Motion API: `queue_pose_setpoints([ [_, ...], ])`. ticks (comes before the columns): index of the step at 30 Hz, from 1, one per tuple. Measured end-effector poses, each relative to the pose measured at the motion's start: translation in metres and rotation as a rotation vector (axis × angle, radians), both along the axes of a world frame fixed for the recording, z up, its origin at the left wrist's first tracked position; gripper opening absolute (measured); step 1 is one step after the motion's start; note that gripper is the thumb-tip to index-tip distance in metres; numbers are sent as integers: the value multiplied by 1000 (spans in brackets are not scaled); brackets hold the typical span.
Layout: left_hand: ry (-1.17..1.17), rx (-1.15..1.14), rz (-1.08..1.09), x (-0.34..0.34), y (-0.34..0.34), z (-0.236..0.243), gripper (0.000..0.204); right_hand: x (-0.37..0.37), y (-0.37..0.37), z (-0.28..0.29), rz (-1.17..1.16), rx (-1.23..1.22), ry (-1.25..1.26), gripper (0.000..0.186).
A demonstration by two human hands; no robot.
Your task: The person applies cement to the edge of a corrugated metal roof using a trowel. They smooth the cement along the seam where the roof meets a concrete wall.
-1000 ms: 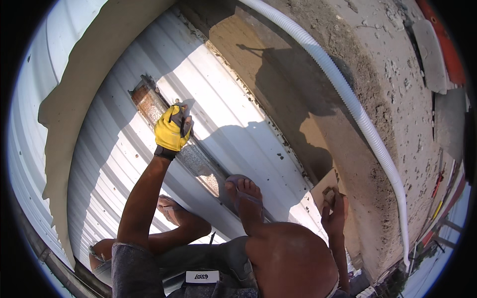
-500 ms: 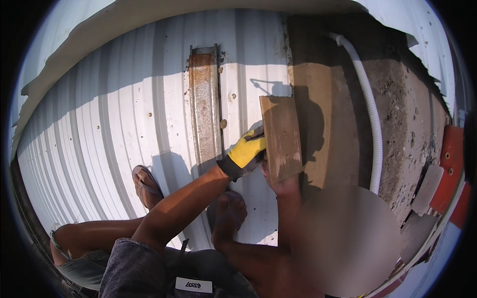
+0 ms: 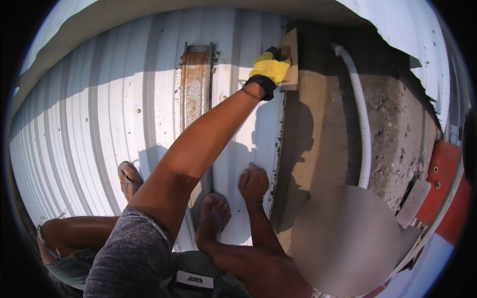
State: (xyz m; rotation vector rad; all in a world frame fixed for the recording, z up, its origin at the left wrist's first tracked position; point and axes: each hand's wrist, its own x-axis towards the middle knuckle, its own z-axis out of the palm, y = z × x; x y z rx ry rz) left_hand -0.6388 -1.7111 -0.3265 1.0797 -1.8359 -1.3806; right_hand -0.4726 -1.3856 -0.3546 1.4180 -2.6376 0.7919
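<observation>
My left hand (image 3: 270, 69), in a yellow and black work glove, is wrapped round the handle of a wooden float (image 3: 293, 59). The arm is stretched far forward. The float stands along the edge where the white ribbed metal sheet (image 3: 238, 119) meets a smooth brown mortar strip (image 3: 318, 134), its board facing the mortar side. My bare right hand (image 3: 254, 185) is over the metal sheet near my foot, well apart from the float. Its fingers are partly bent, with one pointing forward, and nothing shows in them.
A rusty metal channel (image 3: 195, 89) lies on the sheet to the left. A white corrugated hose (image 3: 361, 109) runs along the mortar, beside rough ground (image 3: 390, 124). Red metal pieces (image 3: 439, 169) stand at the far right. A round blurred patch hides the lower right.
My left hand has carried the float forward and turned it on edge. My right hand has come away from the float's near end and moved back left over the sheet.
</observation>
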Motion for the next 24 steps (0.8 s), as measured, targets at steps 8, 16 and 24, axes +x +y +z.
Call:
queue_pose_setpoints([
  [8, -39, 39, -12, -11, 12, 39, 42, 1, 2, -2, 6, -23, -11, 28],
  [16, -41, -7, -39, 36, 106, 4, 50, 0, 1, 1, -1, 27, 11, 28],
  [24, 38, -341, 27, 16, 5, -1, 33, 7, -6, 4, 26, 24, -41, 27],
])
